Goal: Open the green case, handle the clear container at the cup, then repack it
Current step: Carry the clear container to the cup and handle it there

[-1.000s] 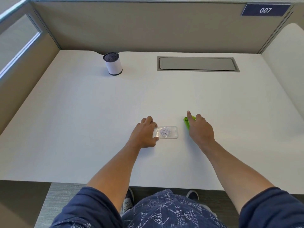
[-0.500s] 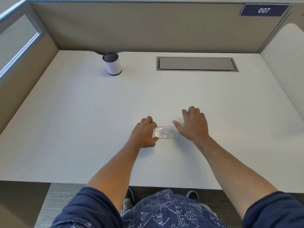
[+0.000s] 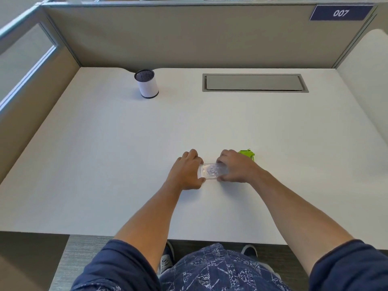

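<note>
A small clear container [image 3: 210,171] with pale bits inside lies flat on the white desk [image 3: 105,164], near the front middle. My left hand [image 3: 186,172] grips its left end. My right hand [image 3: 235,168] curls over its right end, fingers on the rim and lid area. Just behind my right hand, the green case [image 3: 247,153] rests on the desk, partly hidden by my knuckles. The white cup [image 3: 147,84] with a dark mesh top stands far back left.
A grey recessed cable hatch [image 3: 255,82] is set into the desk at the back right. Beige partition walls [image 3: 189,38] close the desk at the back and both sides. The desk's front edge runs just above my lap.
My right hand left the green case, slid left and closed onto the clear container's right end. The green case shows again behind it. My left hand stayed on the container.
</note>
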The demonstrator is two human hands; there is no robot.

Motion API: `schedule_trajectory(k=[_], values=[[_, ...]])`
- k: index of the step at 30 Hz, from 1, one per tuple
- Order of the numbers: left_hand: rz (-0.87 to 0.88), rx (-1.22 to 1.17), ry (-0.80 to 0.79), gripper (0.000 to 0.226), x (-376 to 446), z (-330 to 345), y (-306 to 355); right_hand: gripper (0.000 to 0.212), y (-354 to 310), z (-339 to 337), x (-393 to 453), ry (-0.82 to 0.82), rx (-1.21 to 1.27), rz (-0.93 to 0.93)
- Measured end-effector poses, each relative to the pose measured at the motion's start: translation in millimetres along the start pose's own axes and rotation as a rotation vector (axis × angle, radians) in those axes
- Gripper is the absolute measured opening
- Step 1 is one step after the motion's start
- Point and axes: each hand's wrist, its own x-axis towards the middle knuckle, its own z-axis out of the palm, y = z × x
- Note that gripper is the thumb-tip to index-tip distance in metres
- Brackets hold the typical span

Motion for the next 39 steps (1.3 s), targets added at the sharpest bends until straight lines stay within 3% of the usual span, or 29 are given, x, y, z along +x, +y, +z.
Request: schedule_trajectory(k=[12, 22, 26, 31, 39], values=[[0.014, 0.002, 0.012, 0.065, 7.3, -4.9, -8.6, 0.051, -7.2, -10.7, 10.4, -0.004, 0.171, 0.061], [0.040, 0.047, 0.057, 0.059, 26.9, -40.0, -36.7, 0.052, -12.4, -27.8, 46.9, -0.001, 0.450, 0.103], [0.033, 0.077, 0.087, 0.058, 38.6, -61.3, -55.1, 0.049, -14.0, -40.2, 70.2, 0.035, 0.694, 0.167], [-0.005, 0.111, 0.113, 0.057, 57.4, -88.1, -84.7, 0.022, -14.9, -52.7, 101.9, 0.108, 1.155, 0.239], [-0.027, 0.173, 0.142, 0.057, 91.2, -124.1, -130.1, 0.022, -31.4, -67.7, 161.3, 0.158, 1.434, 0.306]])
